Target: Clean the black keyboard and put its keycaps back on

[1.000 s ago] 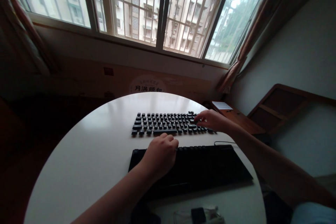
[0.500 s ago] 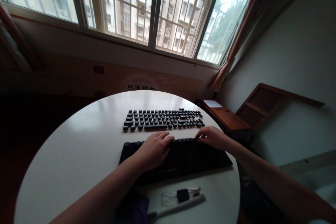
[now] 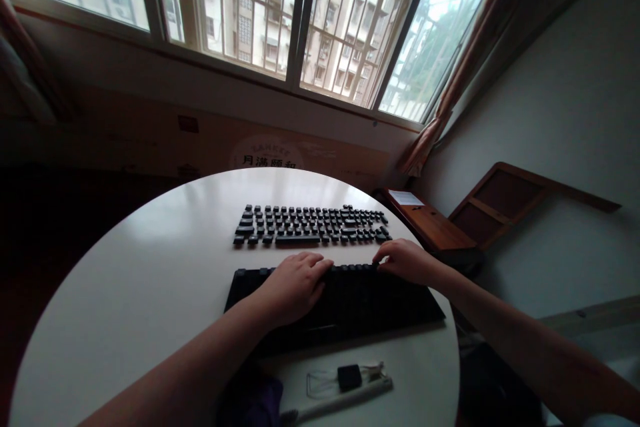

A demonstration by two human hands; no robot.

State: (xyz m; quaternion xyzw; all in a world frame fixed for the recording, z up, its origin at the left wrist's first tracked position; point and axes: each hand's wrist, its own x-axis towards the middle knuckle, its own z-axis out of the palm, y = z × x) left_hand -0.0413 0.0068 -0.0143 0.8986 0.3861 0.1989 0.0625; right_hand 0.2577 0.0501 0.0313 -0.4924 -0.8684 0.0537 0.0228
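Note:
A black keyboard base (image 3: 360,310) lies in front of me, its surface mostly without keycaps; a row of keycaps (image 3: 353,268) runs along its far edge. My left hand (image 3: 295,287) rests palm down across the base's left half, fingers stretched over the far edge. At that edge, farther right, my right hand (image 3: 403,260) pinches a small dark keycap, largely covered by its fingertips. Beyond the base, many loose black keycaps (image 3: 310,223) stand on the white table, laid out in keyboard order.
Near me on the round white table (image 3: 125,293) lie a wire keycap puller (image 3: 349,377) with a black handle, a pale brush (image 3: 345,399) and a purple cloth (image 3: 265,400). A wooden side table (image 3: 445,230) with a paper sheet stands at the right, below the window.
The camera view has shifted slightly. Both hands stay at nearly the same places on the keyboard base, and the loose keycaps have not moved.

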